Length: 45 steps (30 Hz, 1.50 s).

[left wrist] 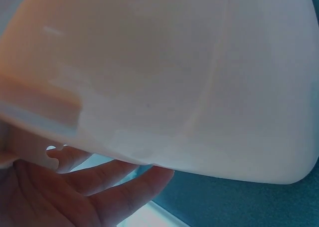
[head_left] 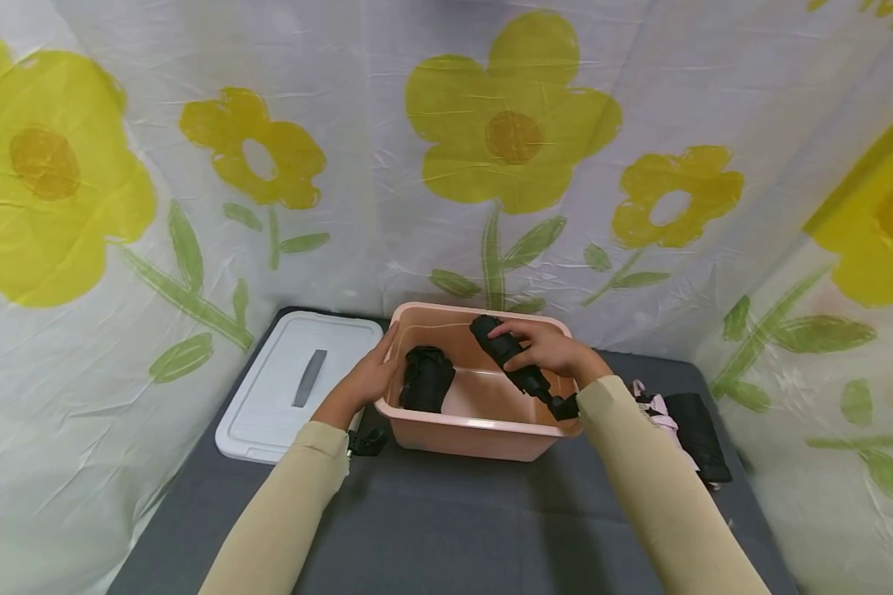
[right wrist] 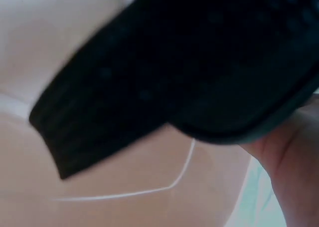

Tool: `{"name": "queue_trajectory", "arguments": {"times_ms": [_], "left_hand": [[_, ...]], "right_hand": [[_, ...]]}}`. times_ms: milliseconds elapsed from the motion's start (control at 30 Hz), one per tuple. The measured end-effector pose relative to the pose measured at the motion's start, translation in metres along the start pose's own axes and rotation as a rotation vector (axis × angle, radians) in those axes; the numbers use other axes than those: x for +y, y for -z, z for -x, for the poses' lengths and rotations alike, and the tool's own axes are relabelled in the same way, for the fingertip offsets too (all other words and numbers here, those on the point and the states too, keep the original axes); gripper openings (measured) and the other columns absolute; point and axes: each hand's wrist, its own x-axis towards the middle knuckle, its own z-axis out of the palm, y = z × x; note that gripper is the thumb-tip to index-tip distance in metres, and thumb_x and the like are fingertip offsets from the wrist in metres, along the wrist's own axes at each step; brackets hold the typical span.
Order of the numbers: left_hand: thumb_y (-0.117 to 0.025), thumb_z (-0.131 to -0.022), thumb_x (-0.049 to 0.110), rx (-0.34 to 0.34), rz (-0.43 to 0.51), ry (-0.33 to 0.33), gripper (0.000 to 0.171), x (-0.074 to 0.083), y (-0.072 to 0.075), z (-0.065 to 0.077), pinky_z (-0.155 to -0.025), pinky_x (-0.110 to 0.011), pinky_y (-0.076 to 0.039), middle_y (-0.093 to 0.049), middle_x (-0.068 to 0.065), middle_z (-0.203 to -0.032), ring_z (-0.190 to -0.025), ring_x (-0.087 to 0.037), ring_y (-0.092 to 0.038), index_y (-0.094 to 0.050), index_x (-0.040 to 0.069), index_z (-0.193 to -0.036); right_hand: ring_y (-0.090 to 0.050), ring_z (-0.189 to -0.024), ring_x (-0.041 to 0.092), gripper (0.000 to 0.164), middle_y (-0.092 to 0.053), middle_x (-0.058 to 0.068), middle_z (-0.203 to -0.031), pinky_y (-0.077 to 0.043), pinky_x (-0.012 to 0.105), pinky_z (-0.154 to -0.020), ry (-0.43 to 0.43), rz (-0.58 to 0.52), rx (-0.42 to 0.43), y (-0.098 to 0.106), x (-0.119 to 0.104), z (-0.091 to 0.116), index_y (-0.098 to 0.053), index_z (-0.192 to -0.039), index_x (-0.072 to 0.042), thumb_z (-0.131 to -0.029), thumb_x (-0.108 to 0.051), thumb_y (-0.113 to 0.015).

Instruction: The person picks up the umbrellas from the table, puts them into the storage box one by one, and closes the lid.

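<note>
Gripping a black bundle (head_left: 497, 346) over the pink bin (head_left: 476, 442) with my right hand (head_left: 558, 351), left hand (head_left: 366, 382) straight-fingered against its side, I seemed partway through: a second bundle (head_left: 427, 380) inside, pink and black items (head_left: 698, 434) left outside

Tub (head_left: 469, 442): smooth, glossy plastic; lid (head_left: 268, 388): plastic; tabletop (head_left: 454, 521): matt.

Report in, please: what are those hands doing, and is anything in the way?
Left hand touching tub, left side. Right hand gripping black umbrella at tub's opening. Possible obstacle: black bundle inside, left end. Lid off, lying left of tub.
</note>
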Motion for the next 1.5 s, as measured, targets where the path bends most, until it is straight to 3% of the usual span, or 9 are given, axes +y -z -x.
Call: {"name": "queue_trajectory", "arguments": {"times_ms": [200,600,767,1000,1367,1500], "left_hand": [[-0.031,-0.105,0.024,0.01,0.011,0.01,0.061,0.001,-0.002,-0.002,-0.118,-0.055,-0.019,-0.011,-0.013,-0.163,-0.148,-0.037,-0.018,-0.001,0.034,-0.157],[-0.031,-0.105,0.027,0.002,0.054,0.057,0.06,-0.001,-0.006,0.003,-0.116,-0.057,-0.022,-0.012,-0.014,-0.163,-0.146,-0.039,-0.021,-0.001,0.038,-0.156],[-0.031,-0.105,0.029,0.013,0.053,0.072,0.059,0.002,-0.006,0.006,-0.116,-0.056,-0.022,-0.014,-0.012,-0.163,-0.147,-0.037,-0.021,-0.001,0.039,-0.156],[-0.03,-0.106,0.032,0.013,0.048,0.075,0.058,0.005,-0.013,0.007,-0.116,-0.057,-0.022,-0.015,-0.013,-0.163,-0.147,-0.038,-0.022,-0.002,0.038,-0.156],[-0.032,-0.104,0.027,0.014,0.012,0.053,0.06,0.014,-0.022,0.011,-0.115,-0.057,-0.025,-0.02,-0.014,-0.161,-0.144,-0.04,-0.028,-0.005,0.036,-0.157],[-0.033,-0.103,0.026,0.023,0.013,0.047,0.061,0.018,-0.022,0.01,-0.114,-0.057,-0.027,-0.02,-0.014,-0.161,-0.143,-0.039,-0.029,-0.005,0.035,-0.157]], "right_hand": [[-0.055,-0.11,0.033,0.059,-0.035,0.018,-0.15,-0.055,0.038,-0.081,-0.058,0.002,-0.064,0.0,0.007,-0.015,-0.048,-0.141,-0.019,-0.088,0.0,-0.064],[-0.047,-0.118,0.03,0.059,-0.028,0.012,-0.154,-0.052,0.035,-0.084,-0.154,-0.034,-0.155,-0.008,0.02,-0.034,-0.046,-0.142,-0.02,-0.089,-0.002,-0.063],[-0.047,-0.115,0.03,0.061,-0.025,0.01,-0.155,-0.052,0.034,-0.081,-0.171,0.014,-0.16,-0.013,0.021,-0.039,-0.047,-0.142,-0.022,-0.087,-0.004,-0.065],[-0.048,-0.113,0.03,0.06,-0.029,0.01,-0.152,-0.053,0.038,-0.081,-0.258,-0.098,-0.147,-0.022,0.032,-0.044,-0.05,-0.139,-0.021,-0.086,0.001,-0.065],[-0.041,-0.127,0.03,0.057,-0.023,0.01,-0.159,-0.05,0.034,-0.087,-0.274,-0.056,-0.155,-0.03,0.045,-0.041,-0.049,-0.14,-0.017,-0.087,0.0,-0.064],[-0.029,-0.14,0.034,0.055,-0.016,0.013,-0.162,-0.048,0.041,-0.095,-0.275,-0.015,-0.158,-0.03,0.041,-0.043,-0.048,-0.141,-0.015,-0.089,-0.002,-0.061]]}}
